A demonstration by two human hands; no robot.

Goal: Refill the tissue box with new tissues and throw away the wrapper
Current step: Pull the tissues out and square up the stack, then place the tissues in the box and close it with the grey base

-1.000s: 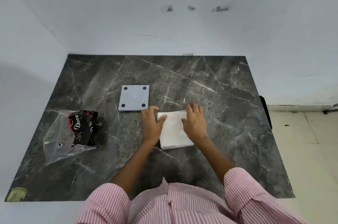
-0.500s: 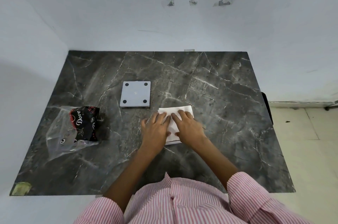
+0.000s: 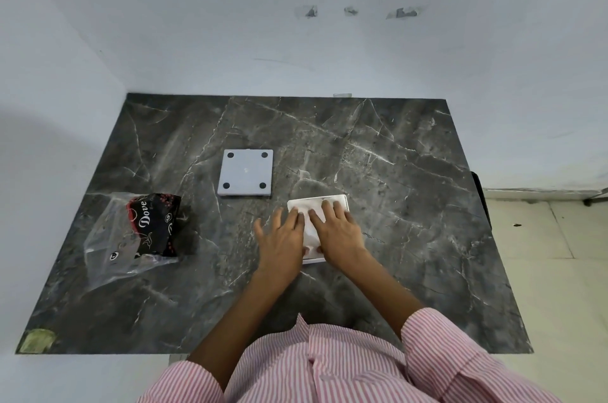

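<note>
Both hands flat on the stack of tissues [image 3: 311, 228], which lies on the dark marble table [image 3: 394, 172] just in front of the grey box lid [image 3: 245, 172]. Left hand [image 3: 283, 241] and right hand [image 3: 339, 231] press palms down with fingers spread, no grip closed on anything — likely squaring and flattening the stack so it fits the box. The wrapper [image 3: 131, 238], clear plastic with a black Dove label, lies well apart at the left, not yet thrown away
</note>
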